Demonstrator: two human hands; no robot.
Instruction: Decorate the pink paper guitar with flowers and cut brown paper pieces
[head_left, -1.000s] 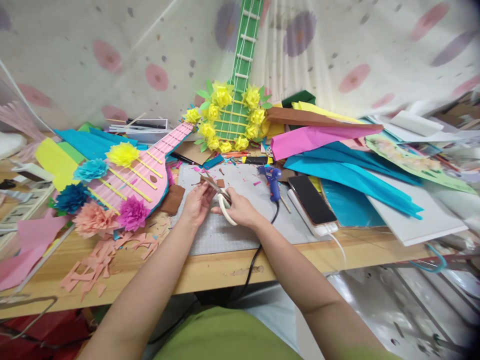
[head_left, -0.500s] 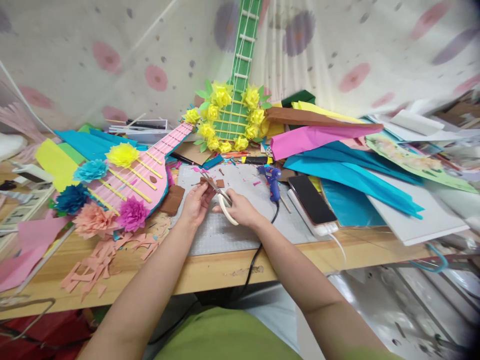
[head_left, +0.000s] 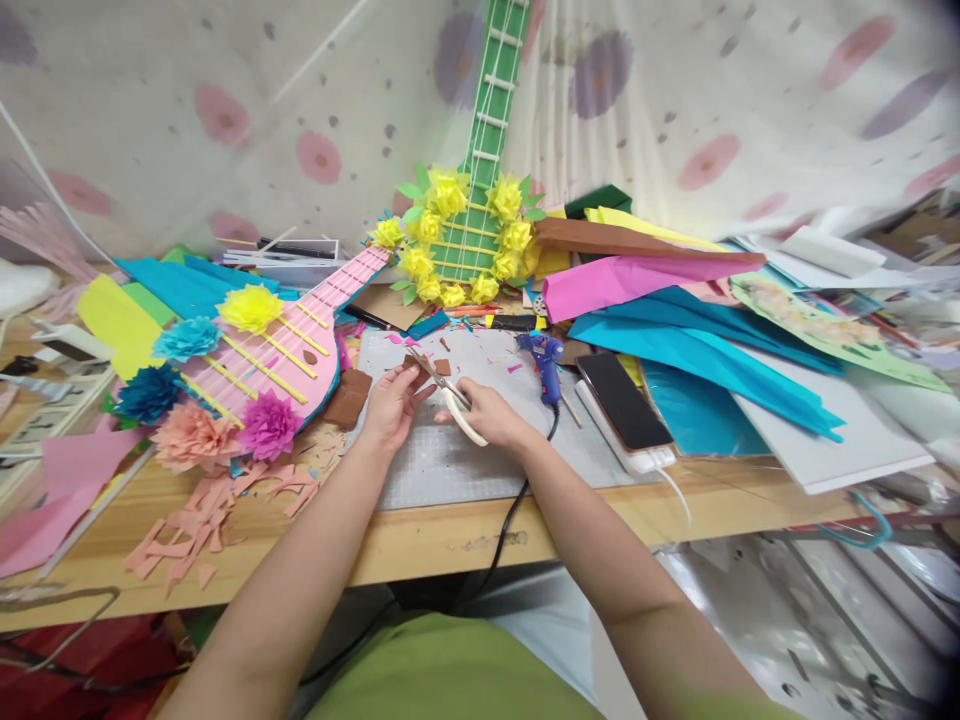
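Note:
My left hand (head_left: 391,405) pinches a small piece of brown paper (head_left: 412,364) above the grey cutting mat (head_left: 465,480). My right hand (head_left: 487,413) is closed round the white handles of a pair of scissors (head_left: 459,408). The blades point up and to the left and meet the brown paper at my left fingertips. Whether they are cutting into it is too small to tell. A larger folded brown sheet (head_left: 347,398) lies left of my left hand. Small brown scraps lie on the mat just beyond my fingers.
A blue glue gun (head_left: 546,365) stands right of my hands, its cord running off the front edge. Beside it a phone (head_left: 624,400) rests on a white block. A pink paper instrument (head_left: 262,365) lies left; a green one (head_left: 480,230) leans behind. Coloured paper sheets (head_left: 697,330) fill the right.
My right hand and the scissors have shifted slightly right and down. The left hand stays at nearly the same place with the brown paper. The whole view has moved a little.

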